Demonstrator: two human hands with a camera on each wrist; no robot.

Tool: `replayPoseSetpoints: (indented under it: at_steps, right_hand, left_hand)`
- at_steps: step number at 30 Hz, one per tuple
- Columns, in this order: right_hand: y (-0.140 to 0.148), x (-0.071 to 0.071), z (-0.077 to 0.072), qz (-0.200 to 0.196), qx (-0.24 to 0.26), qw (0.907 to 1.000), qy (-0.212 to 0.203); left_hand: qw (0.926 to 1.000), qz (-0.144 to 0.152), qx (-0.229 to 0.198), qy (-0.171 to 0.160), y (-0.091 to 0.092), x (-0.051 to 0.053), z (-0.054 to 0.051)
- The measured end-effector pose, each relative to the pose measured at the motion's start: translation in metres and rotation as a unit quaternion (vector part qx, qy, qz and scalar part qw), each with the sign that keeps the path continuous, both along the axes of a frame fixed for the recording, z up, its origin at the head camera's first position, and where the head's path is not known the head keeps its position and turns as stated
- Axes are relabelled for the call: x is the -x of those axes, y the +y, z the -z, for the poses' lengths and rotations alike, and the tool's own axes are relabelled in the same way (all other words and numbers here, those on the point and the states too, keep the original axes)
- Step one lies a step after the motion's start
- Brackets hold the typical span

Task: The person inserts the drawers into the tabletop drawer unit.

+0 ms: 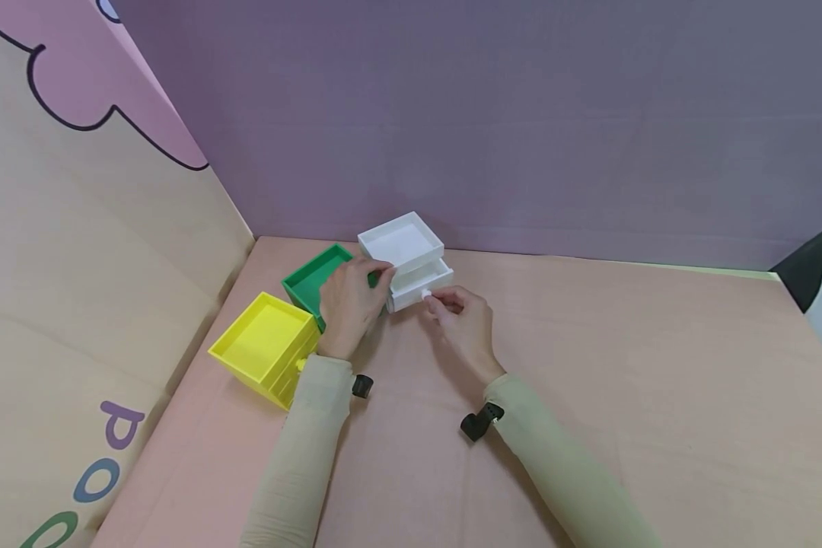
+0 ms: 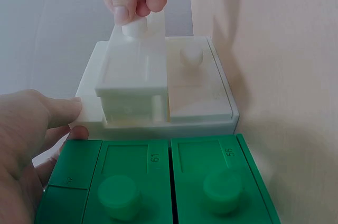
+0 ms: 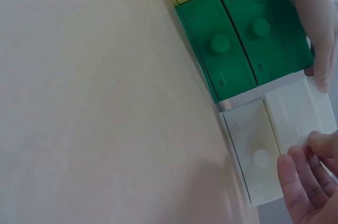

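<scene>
A small white drawer cabinet with a tray-like top stands near the back wall. Its upper drawer is pulled partway out; the lower drawer looks closed in the left wrist view. My right hand pinches the round knob of the upper drawer between thumb and fingers. With thumb and fingers, my left hand grips the cabinet's edge on the side facing the green drawer cabinet. That hand and wrist cover part of the green one in the head view.
A yellow drawer cabinet stands left of the left forearm, beside the green one. The grey-purple back wall rises close behind the white cabinet. A printed cream side wall borders the pink tabletop on the left.
</scene>
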State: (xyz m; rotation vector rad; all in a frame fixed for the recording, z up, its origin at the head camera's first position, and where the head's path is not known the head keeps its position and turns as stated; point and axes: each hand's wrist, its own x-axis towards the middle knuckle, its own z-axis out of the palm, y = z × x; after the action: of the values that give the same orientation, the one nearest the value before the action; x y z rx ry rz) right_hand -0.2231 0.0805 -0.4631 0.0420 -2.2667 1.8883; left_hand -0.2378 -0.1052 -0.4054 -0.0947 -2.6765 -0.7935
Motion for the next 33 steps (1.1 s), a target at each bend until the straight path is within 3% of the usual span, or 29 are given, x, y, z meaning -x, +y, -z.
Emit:
replayPoseSetpoints:
  at_steps: [15,33]
  right_hand:
    - [-0.006,0.005,-0.002,0.014,0.015,0.9995,-0.022]
    - [-0.009,0.011,-0.001,0.011,0.016,0.9997,-0.014]
  left_hand:
    - [1.0,0.003,0.003,0.004,0.002,0.001,0.002]
    - [1.0,0.002,0.004,0.003,0.0,0.0,0.002]
